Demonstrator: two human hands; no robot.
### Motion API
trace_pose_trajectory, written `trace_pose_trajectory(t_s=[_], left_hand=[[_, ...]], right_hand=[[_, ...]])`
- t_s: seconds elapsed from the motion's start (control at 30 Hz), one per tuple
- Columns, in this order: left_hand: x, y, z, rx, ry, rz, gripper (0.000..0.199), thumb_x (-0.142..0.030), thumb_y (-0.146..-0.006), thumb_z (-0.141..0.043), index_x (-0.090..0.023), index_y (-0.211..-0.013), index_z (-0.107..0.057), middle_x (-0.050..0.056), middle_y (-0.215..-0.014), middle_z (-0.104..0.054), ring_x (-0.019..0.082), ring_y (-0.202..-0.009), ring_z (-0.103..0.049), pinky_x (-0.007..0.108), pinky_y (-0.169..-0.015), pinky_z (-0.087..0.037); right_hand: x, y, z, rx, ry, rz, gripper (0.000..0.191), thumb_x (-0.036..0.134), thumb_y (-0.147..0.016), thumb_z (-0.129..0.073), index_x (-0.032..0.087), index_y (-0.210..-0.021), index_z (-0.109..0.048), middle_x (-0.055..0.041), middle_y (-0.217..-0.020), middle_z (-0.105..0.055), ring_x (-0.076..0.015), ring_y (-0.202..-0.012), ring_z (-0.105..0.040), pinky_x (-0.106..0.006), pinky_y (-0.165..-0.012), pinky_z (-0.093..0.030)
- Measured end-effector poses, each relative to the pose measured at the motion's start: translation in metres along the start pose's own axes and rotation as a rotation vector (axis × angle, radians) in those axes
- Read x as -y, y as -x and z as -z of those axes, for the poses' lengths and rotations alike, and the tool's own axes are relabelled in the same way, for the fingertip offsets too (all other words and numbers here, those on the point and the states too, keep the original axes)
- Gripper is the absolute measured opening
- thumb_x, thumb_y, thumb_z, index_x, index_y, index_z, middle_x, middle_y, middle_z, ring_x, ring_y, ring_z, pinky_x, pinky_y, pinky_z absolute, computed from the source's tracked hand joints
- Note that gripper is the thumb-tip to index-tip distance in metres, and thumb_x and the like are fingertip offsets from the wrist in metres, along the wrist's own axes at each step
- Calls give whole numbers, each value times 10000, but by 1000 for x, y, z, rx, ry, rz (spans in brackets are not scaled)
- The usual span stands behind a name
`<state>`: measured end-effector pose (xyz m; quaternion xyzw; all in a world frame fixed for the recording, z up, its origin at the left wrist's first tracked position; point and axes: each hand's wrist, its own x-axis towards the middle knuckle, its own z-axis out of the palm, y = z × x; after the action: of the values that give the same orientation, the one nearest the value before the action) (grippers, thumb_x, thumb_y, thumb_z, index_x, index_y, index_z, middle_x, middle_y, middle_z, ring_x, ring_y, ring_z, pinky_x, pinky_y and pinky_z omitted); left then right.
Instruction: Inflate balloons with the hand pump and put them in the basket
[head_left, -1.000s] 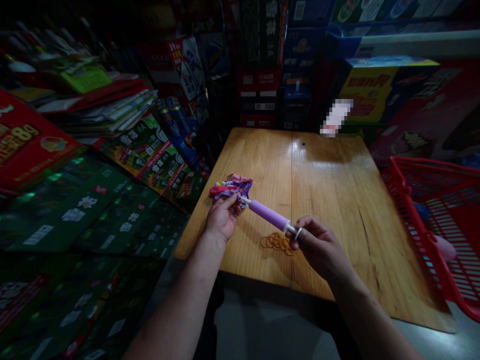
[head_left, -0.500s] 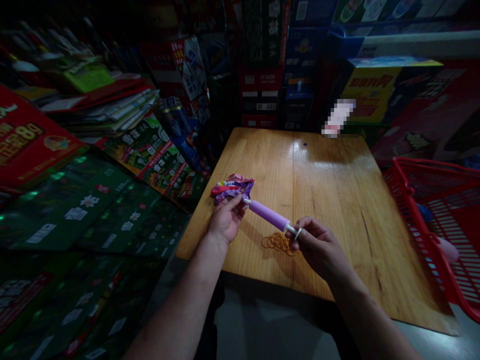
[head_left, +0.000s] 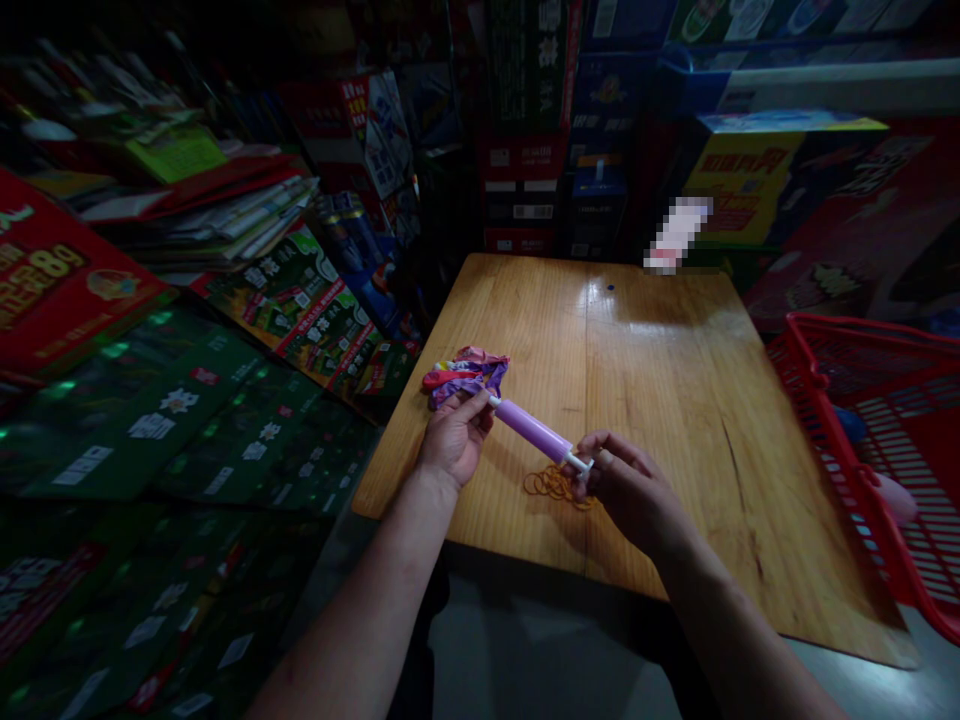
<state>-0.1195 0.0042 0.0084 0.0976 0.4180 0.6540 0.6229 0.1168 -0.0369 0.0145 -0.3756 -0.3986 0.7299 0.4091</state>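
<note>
A purple balloon pump (head_left: 534, 430) with a white nozzle and a white handle slants across between my two hands above the table. The fingers of my left hand (head_left: 454, 436) are closed at its nozzle end; whether a balloon's neck is pinched there too, I cannot tell. At the other end, my right hand (head_left: 628, 490) grips the white plunger handle, a short length of rod showing. Deflated balloons (head_left: 466, 374) in purple, red and pink lie in a pile just beyond my left hand. Below the pump, partly behind my right fingers, is a heap of tan rubber bands (head_left: 551, 484).
The wooden table (head_left: 652, 380) spans the middle. A red plastic basket (head_left: 862, 450) stands at its right edge. Green cartons (head_left: 187, 410) are stacked to the left, and more boxes (head_left: 525, 190) line the back. A blurred-out object (head_left: 677, 235) is at the far edge.
The pump and my right hand have shifted slightly left, and the handle has turned a little. My left hand is nearly still at the nozzle.
</note>
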Motion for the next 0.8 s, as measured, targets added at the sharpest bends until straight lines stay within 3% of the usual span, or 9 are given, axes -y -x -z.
trace_pose_trajectory(t_s=[0.13,0.27,0.5,0.8], left_hand=[[4,3,-2,31,-35,-4,224,-110,-693,-851,-162,-852,-702,9,-841,-716,95,-734,-655,195,-644,-472],[9,8,-5,76,-53,6,215,-132,-702,-851,-171,-855,-706,4,-849,-706,99,-749,-658,205,-672,-478],[12,10,-8,122,-81,12,167,-138,-741,-827,-176,-859,-715,5,-858,-703,102,-770,-654,206,-688,-463],[13,10,-8,151,-77,0,184,-141,-750,-822,-170,-907,-730,29,-932,-728,113,-828,-657,217,-718,-453]], right_hand=[[-5,-2,-2,-50,294,7,399,480,-864,-701,203,-1132,-597,-20,-785,-645,-144,-611,-586,-282,-564,-470],[-10,-3,-6,-158,621,55,335,463,-853,-707,185,-1035,-670,6,-697,-573,-135,-604,-533,-254,-526,-413],[-8,-2,-11,-162,445,-102,398,549,-921,-560,178,-785,-602,17,-596,-532,-121,-490,-501,-257,-474,-405],[-12,-1,-8,-322,722,122,277,437,-844,-710,188,-962,-693,-11,-730,-632,-155,-647,-563,-272,-585,-422]])
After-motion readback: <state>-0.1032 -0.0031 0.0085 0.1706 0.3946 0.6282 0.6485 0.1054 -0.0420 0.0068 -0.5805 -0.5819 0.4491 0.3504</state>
